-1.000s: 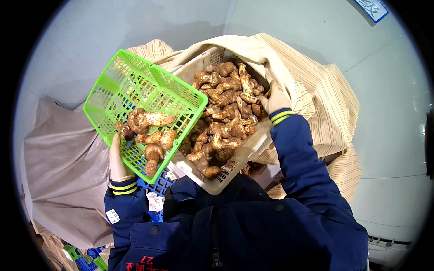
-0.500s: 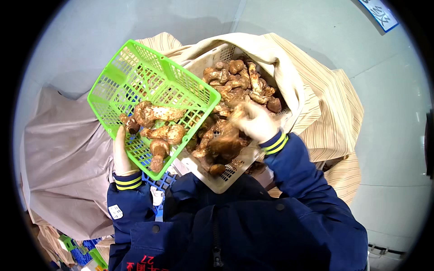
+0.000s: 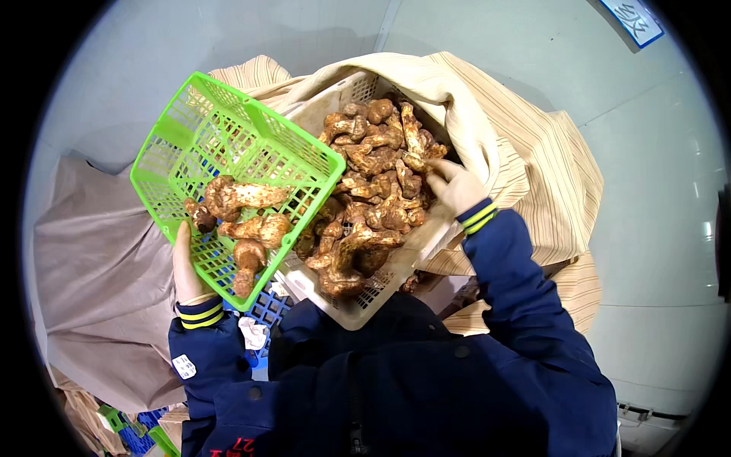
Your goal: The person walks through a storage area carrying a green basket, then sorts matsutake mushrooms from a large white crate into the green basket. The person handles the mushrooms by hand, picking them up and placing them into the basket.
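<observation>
Clock: taken over the whole view, 12 at top.
Grey-mauve cloth (image 3: 106,282): near 9 o'clock, hanging in folds.
Left hand (image 3: 185,263): between 8 and 9 o'clock; grip closed on the near-left side of the green basket (image 3: 336,164).
Green basket: toward 10 o'clock, tilted, its right corner overlapping the white crate.
Four loose mushrooms (image 3: 245,197): inside the basket, toward its 6 o'clock.
Crumpled paper (image 3: 253,333): between 7 and 8 o'clock, beside blue latticework (image 3: 270,308).
White crate (image 3: 355,316): centre, slotted walls.
Mushroom pile (image 3: 373,160): in the crate, brown and cream.
Right hand (image 3: 459,186): 2 o'clock, fingers bent at the pile's edge; cannot tell whether grip holds one.
Striped cloth (image 3: 560,190): 2 to 3 o'clock, draped around the crate.
</observation>
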Tool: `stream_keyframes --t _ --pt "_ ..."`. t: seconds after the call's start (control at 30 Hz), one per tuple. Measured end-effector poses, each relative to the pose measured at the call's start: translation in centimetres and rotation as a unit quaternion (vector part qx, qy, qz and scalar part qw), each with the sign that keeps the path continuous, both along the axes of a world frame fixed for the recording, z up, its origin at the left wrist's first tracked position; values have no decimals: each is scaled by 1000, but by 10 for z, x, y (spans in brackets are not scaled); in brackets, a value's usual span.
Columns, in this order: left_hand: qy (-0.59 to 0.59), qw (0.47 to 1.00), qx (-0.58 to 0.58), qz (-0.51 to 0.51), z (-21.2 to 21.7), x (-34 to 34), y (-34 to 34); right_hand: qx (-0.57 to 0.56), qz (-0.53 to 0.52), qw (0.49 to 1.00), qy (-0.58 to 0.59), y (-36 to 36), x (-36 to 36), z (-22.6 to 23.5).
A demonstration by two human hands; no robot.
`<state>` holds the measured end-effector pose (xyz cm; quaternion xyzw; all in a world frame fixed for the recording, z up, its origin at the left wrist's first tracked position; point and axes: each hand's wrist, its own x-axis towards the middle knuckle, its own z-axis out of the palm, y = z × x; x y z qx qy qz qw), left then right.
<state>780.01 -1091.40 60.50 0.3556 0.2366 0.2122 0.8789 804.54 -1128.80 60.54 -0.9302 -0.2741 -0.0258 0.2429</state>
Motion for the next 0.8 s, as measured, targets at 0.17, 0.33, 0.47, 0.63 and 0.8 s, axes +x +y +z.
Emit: stream_keyframes --t 0.17,0.33,0.47,0.63,0.8 --pt "54 998 -2 -30 1 -2 5 -48 -27 995 -78 -40 83 10" --pt "68 997 -10 26 13 -11 -10 -168 165 968 -81 -24 109 -4" --pt "144 987 24 60 6 -5 -1 -454 177 873 20 -1 120 3" --pt "149 988 13 33 -3 -14 10 -289 256 922 36 -21 138 6" --pt "172 983 17 67 -1 -16 7 -168 367 912 75 -13 115 34"
